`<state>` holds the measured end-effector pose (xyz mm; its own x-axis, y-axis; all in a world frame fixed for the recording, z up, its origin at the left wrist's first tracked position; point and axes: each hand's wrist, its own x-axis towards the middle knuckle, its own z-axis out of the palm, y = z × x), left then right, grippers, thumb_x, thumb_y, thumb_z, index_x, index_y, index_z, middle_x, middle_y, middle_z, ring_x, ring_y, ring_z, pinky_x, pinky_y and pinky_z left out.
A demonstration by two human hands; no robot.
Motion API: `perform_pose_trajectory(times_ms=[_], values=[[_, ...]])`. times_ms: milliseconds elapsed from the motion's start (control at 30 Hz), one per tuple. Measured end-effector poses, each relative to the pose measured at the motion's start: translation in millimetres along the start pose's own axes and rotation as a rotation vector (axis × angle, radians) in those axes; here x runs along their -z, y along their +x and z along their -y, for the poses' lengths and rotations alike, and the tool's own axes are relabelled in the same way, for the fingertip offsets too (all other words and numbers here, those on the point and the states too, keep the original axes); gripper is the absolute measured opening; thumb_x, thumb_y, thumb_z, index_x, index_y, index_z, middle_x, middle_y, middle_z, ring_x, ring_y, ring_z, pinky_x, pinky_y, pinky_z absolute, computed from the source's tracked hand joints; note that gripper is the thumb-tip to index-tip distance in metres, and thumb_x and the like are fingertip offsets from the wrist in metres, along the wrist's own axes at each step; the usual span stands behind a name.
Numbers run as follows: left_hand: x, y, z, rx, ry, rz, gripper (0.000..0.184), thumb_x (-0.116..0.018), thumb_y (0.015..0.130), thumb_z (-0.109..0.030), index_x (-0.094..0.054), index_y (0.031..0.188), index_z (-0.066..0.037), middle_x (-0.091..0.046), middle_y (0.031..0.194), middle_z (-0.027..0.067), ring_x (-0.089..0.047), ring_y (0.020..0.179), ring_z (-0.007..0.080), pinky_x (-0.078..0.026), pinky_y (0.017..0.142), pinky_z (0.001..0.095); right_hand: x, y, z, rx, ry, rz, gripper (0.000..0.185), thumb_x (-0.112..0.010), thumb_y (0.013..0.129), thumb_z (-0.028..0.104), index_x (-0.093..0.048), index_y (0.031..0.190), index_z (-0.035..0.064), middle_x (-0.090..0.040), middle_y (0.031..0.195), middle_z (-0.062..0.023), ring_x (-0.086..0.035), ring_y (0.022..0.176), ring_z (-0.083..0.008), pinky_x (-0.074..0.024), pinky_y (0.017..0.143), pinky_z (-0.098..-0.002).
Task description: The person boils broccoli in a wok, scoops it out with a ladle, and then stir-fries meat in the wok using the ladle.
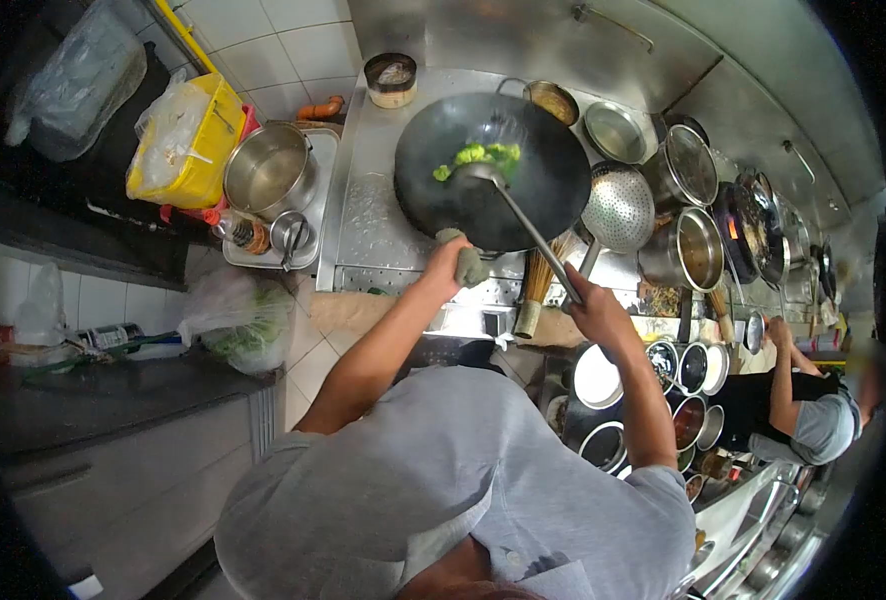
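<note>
A large black wok (553, 190) sits on the steel stove, with bright green leafy vegetables (483, 155) in it. My left hand (443, 268) is closed on a folded grey-green cloth (472, 268) at the wok's near edge. Whatever part of the wok lies under the cloth is hidden. In my right hand (600, 312) is the long handle of a metal ladle (523, 220), gripped near its end. The ladle's bowl rests in the wok against the greens. Just right of the wok lies a perforated strainer (619, 208), close to my right hand.
A bamboo brush (538, 285) stands below the wok. Left are a steel pot (268, 170) on a tray and a yellow basket (185, 135). Several seasoning bowls (597, 377) lie by my right forearm. Pots (685, 250) line the right side, where another person (813, 410) works.
</note>
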<state>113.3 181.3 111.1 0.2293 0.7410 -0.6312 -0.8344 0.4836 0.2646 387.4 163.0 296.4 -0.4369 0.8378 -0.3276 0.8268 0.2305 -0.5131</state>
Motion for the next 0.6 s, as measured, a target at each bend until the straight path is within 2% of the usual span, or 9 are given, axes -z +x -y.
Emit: perform_pose_trajectory(times_ms=[133, 200, 300, 333, 400, 433, 467, 567, 600], values=[[21.3, -22.1, 57.1, -0.041, 0.338, -0.188, 0.026, -0.059, 0.083, -0.01, -0.062, 0.108, -0.01, -0.063, 0.1, 0.0071, -0.062, 0.09, 0.0243, -0.053, 0.078, 0.047, -9.0, 13.1, 12.4, -0.075, -0.229, -0.121, 0.078, -0.06, 0.079, 0.004, -0.031, 0.151, 0.014, -0.064, 0.076, -0.0303, -0.065, 0.075, -0.0464, -0.0527, 0.071, -0.0526], [32.9, -26.7, 77.2, -0.191, 0.404, -0.317, 0.027, -0.057, 0.084, -0.008, -0.062, 0.11, -0.01, -0.063, 0.1, 0.0075, -0.062, 0.093, 0.0254, -0.052, 0.082, 0.0477, 1.5, -1.5, 12.7, 0.0, -0.17, -0.174, 0.075, -0.061, 0.08, 0.005, -0.033, 0.149, 0.0128, -0.064, 0.078, -0.0305, -0.065, 0.075, -0.0461, -0.0522, 0.072, -0.052], [10.7, -21.2, 30.7, -0.165, 0.159, -0.097, 0.014, -0.064, 0.078, -0.018, -0.059, 0.09, -0.012, -0.061, 0.085, 0.005, -0.061, 0.075, 0.022, -0.055, 0.066, 0.0421, 7.7, -20.1, 14.8, 0.001, 0.022, -0.136, 0.066, -0.062, 0.084, 0.009, -0.039, 0.146, 0.0081, -0.065, 0.087, -0.0305, -0.065, 0.082, -0.0459, -0.0512, 0.076, -0.051], [1.9, -2.1, 13.9, -0.187, 0.139, -0.166, 0.01, -0.064, 0.077, -0.017, -0.057, 0.085, -0.013, -0.06, 0.08, 0.0054, -0.062, 0.071, 0.0218, -0.055, 0.061, 0.0421, 4.8, -22.6, 14.5, -0.003, 0.025, -0.134, 0.066, -0.062, 0.084, 0.009, -0.039, 0.146, 0.0081, -0.065, 0.087, -0.0305, -0.065, 0.082, -0.0459, -0.0512, 0.076, -0.051], [5.1, 32.2, -15.8, -0.09, 0.074, -0.056, 0.01, -0.064, 0.078, -0.015, -0.056, 0.083, -0.011, -0.058, 0.077, 0.0077, -0.062, 0.067, 0.0256, -0.057, 0.062, 0.0441, 4.0, -24.2, 11.8, -0.031, 0.026, -0.065, 0.066, -0.061, 0.084, 0.009, -0.038, 0.146, 0.006, -0.065, 0.094, -0.0314, -0.065, 0.086, -0.0456, -0.0504, 0.081, -0.0502], [-0.7, 37.9, -21.9, -0.042, 0.097, -0.109, 0.009, -0.063, 0.078, -0.014, -0.056, 0.083, -0.01, -0.058, 0.077, 0.0079, -0.062, 0.066, 0.0261, -0.057, 0.062, 0.0442, 2.5, -22.4, 9.4, -0.093, 0.036, -0.013, 0.069, -0.061, 0.084, 0.007, -0.037, 0.148, 0.0101, -0.065, 0.108, -0.0275, -0.066, 0.099, -0.0396, -0.0484, 0.089, -0.0407], [-4.9, 41.6, -28.2, -0.001, 0.123, -0.161, 0.008, -0.062, 0.079, -0.013, -0.056, 0.083, -0.009, -0.059, 0.077, 0.0082, -0.062, 0.065, 0.0266, -0.057, 0.062, 0.0444, -2.0, -17.6, 1.9, -0.087, 0.031, -0.014, 0.069, -0.061, 0.084, 0.007, -0.037, 0.148, 0.0101, -0.065, 0.108, -0.0275, -0.066, 0.099, -0.0396, -0.0484, 0.089, -0.0407], [12.4, 57.0, -23.6, -0.107, 0.131, -0.139, 0.005, -0.06, 0.08, -0.012, -0.056, 0.083, -0.009, -0.058, 0.075, 0.0087, -0.062, 0.066, 0.027, -0.056, 0.062, 0.0458, -8.3, -14.1, -5.0, 0.006, 0.01, -0.038, 0.069, -0.061, 0.085, 0.005, -0.036, 0.149, 0.0106, -0.068, 0.103, -0.0245, -0.069, 0.079, -0.0335, -0.0529, 0.076, -0.04], [13.4, 53.5, -20.5, -0.107, 0.136, -0.142, 0.005, -0.06, 0.08, -0.012, -0.056, 0.083, -0.009, -0.058, 0.075, 0.0087, -0.062, 0.066, 0.027, -0.056, 0.062, 0.0458, 2.8, -17.8, 11.6, -0.103, 0.083, 0.043, 0.069, -0.061, 0.085, 0.004, -0.036, 0.149, 0.0107, -0.069, 0.099, -0.022, -0.067, 0.069, -0.0278, -0.0532, 0.068, -0.0385]])
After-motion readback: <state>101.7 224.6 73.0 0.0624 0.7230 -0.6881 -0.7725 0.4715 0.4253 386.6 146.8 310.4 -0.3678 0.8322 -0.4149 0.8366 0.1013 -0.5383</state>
